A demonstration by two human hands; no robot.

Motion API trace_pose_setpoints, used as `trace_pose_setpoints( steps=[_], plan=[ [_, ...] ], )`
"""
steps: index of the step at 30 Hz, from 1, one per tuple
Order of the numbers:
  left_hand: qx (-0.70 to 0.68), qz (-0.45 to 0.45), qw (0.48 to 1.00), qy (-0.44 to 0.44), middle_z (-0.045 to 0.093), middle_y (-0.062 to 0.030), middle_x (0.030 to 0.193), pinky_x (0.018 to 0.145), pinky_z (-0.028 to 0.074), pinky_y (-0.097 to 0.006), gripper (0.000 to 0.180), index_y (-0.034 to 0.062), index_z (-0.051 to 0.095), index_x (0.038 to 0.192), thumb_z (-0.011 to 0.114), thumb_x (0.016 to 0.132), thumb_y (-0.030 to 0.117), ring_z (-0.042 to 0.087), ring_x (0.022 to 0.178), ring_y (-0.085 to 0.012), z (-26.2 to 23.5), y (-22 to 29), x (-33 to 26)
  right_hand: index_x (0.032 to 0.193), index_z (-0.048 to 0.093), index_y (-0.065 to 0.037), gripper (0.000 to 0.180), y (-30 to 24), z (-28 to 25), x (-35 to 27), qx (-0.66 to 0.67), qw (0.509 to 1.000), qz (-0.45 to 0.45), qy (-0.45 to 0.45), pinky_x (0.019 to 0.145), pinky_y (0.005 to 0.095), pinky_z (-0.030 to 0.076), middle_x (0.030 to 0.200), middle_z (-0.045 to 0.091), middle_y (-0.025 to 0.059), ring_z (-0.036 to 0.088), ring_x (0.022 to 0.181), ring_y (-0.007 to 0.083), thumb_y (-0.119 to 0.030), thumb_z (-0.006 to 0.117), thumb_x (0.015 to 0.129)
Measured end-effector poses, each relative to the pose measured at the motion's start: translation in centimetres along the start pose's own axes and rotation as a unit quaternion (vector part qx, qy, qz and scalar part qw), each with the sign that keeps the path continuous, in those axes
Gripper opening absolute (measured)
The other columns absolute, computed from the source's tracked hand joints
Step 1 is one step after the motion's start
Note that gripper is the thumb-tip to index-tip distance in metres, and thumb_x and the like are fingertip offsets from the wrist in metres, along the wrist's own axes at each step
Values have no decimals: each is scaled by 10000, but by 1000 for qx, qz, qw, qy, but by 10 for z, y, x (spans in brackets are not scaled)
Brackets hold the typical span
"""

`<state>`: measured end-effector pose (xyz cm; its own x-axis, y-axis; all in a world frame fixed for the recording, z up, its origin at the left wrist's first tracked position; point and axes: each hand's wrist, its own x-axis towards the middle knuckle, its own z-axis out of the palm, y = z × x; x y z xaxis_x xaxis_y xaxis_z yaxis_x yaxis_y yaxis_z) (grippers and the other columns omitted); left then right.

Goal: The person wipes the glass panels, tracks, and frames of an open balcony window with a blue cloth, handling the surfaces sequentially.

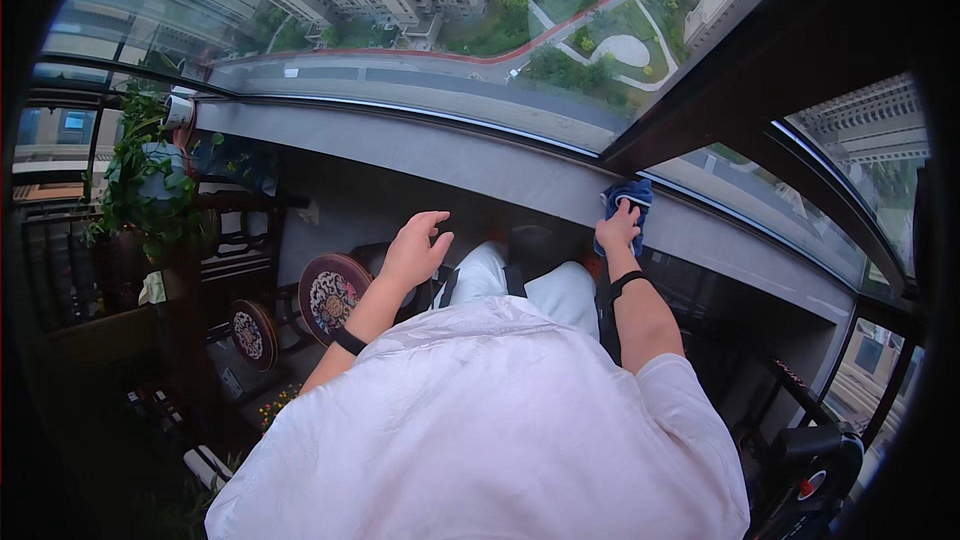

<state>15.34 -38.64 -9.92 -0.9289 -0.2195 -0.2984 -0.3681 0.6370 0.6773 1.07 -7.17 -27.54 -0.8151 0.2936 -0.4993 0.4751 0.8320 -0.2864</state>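
Note:
A dark blue cloth (pixel 630 202) with a pale edge lies bunched on the grey windowsill (pixel 480 155), close to the dark window post. My right hand (pixel 620 228) presses on it, fingers curled over the fabric. Part of the cloth is hidden under that hand. My left hand (pixel 418 248) hangs in the air on the near side of the sill, holding nothing, its fingers apart and bent a little. Each wrist has a black band around it.
Beyond the sill stands a large window pane (pixel 400 70) with buildings and greenery far below. Potted plants (pixel 150 175) crowd the left end. Two round patterned stools (pixel 335 297) stand at my left. A black machine (pixel 815 470) sits at the lower right.

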Motion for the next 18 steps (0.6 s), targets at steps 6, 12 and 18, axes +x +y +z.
trace_pose_setpoints(
  steps=[6, 12, 18],
  plan=[
    [-84, -71, 991, 74, 592, -158, 1164, 780, 522, -342, 366, 30, 577, 1185, 628, 843, 150, 643, 914, -271, -9, -38, -13, 1354, 349, -196, 691, -93, 39, -26, -24, 999, -1, -40, 997, 504, 384, 1443, 227, 199, 360, 1205, 506, -89, 652, 742],
    [-177, -126, 971, 97, 572, -161, 1189, 778, 520, -329, 424, 43, 540, 1232, 645, 831, 135, 642, 915, -256, 22, -60, -35, 1323, 365, -197, 656, -171, 73, -70, -83, 991, -74, -69, 967, 509, 421, 1416, 230, 189, 358, 1198, 485, -93, 664, 749],
    [-223, -181, 952, 102, 533, -189, 1234, 807, 517, -339, 501, 51, 479, 1296, 644, 828, 119, 640, 955, -272, 29, -80, -42, 1179, 577, -133, 461, -240, 138, -96, -99, 891, -408, -175, 950, 422, 429, 1319, 461, 149, 481, 1109, 397, -39, 601, 728]
  ],
)
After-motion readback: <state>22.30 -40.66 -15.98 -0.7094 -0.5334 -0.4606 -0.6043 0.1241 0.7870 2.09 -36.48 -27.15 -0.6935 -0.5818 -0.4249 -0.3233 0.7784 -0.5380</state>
